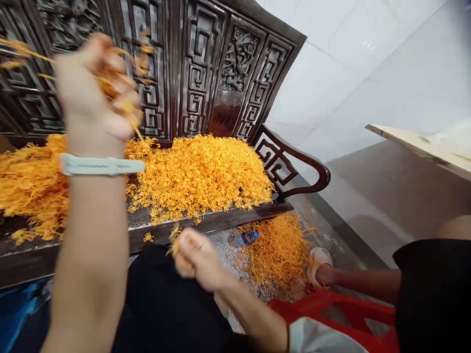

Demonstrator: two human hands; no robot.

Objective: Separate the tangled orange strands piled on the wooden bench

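My left hand [108, 88], with a pale wristband, is raised in front of the carved bench back. Its fingers are closed round thin orange plastic strands [27, 49] that trail out to the left; motion blurs it. Lower down, over my dark-clothed lap, my right hand [195, 257] is closed on small orange pieces [175, 233] that show at its fingertips. Just beyond it on the bench seat lies a large heap of small, pronged orange pieces [206, 171]. Farther left is a looser pile of orange strands [33, 191], partly hidden by my left forearm.
The dark wooden bench [221, 220] has a curved armrest [309, 184] at its right end. On the floor are a pile of orange strands [277, 250] and a blue-capped bottle [246, 239]. Another person's foot [320, 267] and a red plastic stool [342, 314] are at right.
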